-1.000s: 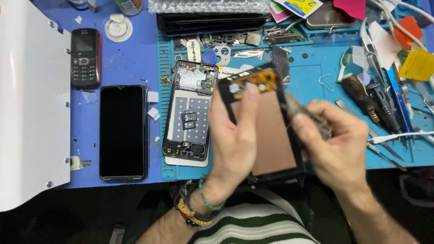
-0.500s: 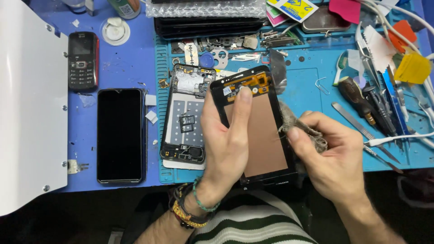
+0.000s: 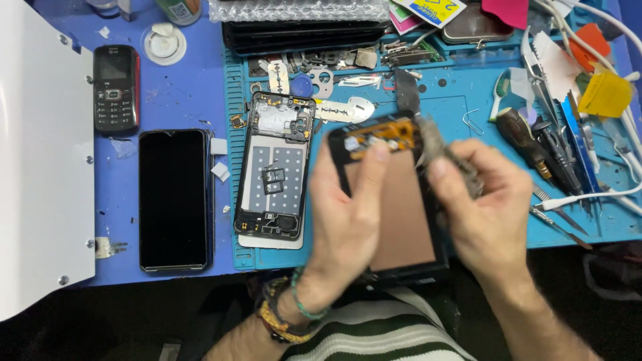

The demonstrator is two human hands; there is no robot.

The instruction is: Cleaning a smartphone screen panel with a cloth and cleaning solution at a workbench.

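Two hands are working on one thing: you are holding a black phone display assembly [image 3: 401, 207], face down, over the near edge of the blue work mat [image 3: 468, 87]. Its copper-coloured back is showing, with an orange flex strip running across its far end. Your left hand [image 3: 348, 227] is closing around the assembly's left edge, the index fingertip pressing on the far end beside the orange strip. Your right hand [image 3: 485, 214] is closing on a small grey brush [image 3: 435, 144], whose blurred bristles are touching the assembly's far right corner.

Just left of the assembly, an opened phone frame [image 3: 273, 167] is lying on the mat, its white inner plate and small parts exposed. Farther left of the assembly, off the mat on the blue bench [image 3: 187, 87], a black smartphone [image 3: 175, 199] is lying screen up. Beyond that smartphone, a small keypad phone [image 3: 115, 87] is resting, with a white round cap [image 3: 164, 41] near it. At the far left of the assembly, a white panel [image 3: 40, 167] is covering the bench edge.

Right of the assembly, screwdrivers [image 3: 535, 144] and tweezers [image 3: 558, 224] are lying on the mat, with a white cable [image 3: 588, 197] crossing them. Beyond the assembly, loose metal scraps and a blue pick [image 3: 302, 85] are lying in the mat's tray section, and a stack of black phone screens [image 3: 307, 33] is sitting under bubble wrap [image 3: 297, 9].
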